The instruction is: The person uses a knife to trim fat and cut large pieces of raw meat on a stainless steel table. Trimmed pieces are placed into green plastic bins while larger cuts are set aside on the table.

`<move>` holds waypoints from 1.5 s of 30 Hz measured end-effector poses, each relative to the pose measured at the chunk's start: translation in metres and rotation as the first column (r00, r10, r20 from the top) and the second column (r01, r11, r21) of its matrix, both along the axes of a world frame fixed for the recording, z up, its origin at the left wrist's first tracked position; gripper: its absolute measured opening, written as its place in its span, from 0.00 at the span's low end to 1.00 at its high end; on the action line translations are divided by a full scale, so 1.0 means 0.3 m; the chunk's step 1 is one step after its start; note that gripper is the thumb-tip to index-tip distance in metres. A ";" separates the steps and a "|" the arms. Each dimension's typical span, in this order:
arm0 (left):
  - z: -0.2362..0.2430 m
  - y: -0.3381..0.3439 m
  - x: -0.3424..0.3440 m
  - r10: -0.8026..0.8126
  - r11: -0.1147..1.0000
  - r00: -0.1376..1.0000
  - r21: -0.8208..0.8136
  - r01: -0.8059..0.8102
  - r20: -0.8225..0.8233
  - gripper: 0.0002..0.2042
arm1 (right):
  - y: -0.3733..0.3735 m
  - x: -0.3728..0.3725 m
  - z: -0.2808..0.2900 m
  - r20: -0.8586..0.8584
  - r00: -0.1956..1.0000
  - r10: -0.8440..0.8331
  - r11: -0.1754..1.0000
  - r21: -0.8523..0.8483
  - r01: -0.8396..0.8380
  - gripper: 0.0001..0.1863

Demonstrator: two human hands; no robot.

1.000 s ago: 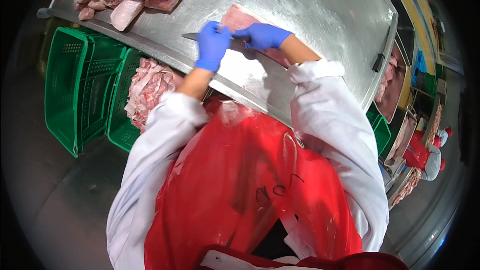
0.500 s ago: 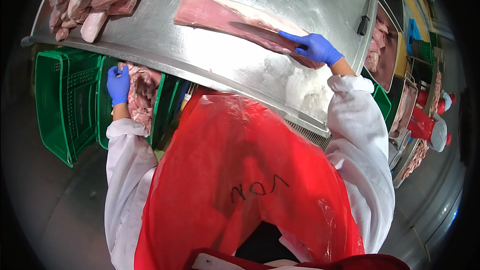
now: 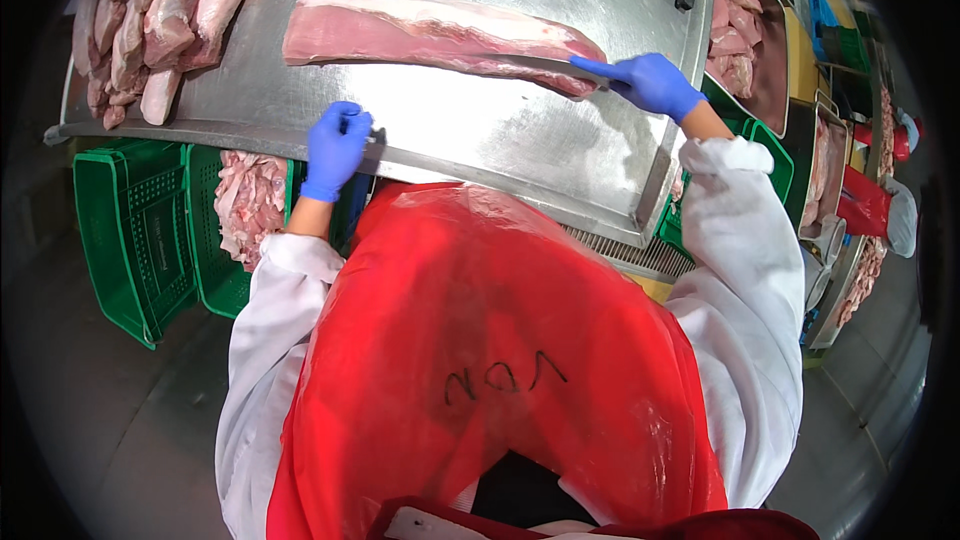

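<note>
"Where's the long pink-and-white meat slab (image 3: 400,35)?"
"On the silver metal table (image 3: 430,115), beyond the blue-gloved left hand (image 3: 337,148), left of the blue-gloved right hand (image 3: 655,85)."
"Holding anything?"
"Right grips a slim grey knife (image 3: 545,63); left curls, contents unclear."

Black handwritten marks (image 3: 505,377) run across the red apron (image 3: 500,290) in the lower center of the frame, as I view it remotely; at left, small pale lettering (image 3: 159,243) on a green crate (image 3: 122,285) is too faint for me to read.
</note>
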State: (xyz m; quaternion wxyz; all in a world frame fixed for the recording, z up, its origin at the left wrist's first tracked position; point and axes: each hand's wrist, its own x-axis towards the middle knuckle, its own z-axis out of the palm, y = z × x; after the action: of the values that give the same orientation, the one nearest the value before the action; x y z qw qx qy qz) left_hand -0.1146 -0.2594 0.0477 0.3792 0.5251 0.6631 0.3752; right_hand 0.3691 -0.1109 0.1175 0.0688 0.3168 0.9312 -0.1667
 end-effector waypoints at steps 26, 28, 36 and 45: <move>-0.136 0.275 0.918 0.497 0.794 0.654 -0.603 -0.079 0.570 0.06 | -0.230 0.105 -0.072 -0.314 0.701 -0.641 0.766 -0.320 0.557 0.40; -0.116 0.260 0.918 0.567 0.774 0.524 -0.629 -0.075 0.635 0.06 | -0.218 0.100 -0.080 -0.312 0.755 -0.576 0.817 -0.237 0.525 0.40; -0.137 0.218 0.883 0.565 0.799 0.426 -0.598 -0.066 0.707 0.05 | -0.243 -0.022 -0.105 -0.165 0.925 -0.341 0.939 -0.012 0.344 0.36; -0.125 0.204 0.868 0.535 0.817 0.424 -0.576 -0.039 0.730 0.05 | -0.174 -0.044 -0.095 -0.043 0.982 -0.182 0.981 0.067 0.184 0.39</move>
State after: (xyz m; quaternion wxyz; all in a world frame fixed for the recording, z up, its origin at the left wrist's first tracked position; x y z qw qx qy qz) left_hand 0.1457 -0.1982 0.0102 0.7038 0.0232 0.5287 0.4739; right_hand 0.3559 -0.1632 0.0891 0.0249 0.4003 0.9045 -0.1451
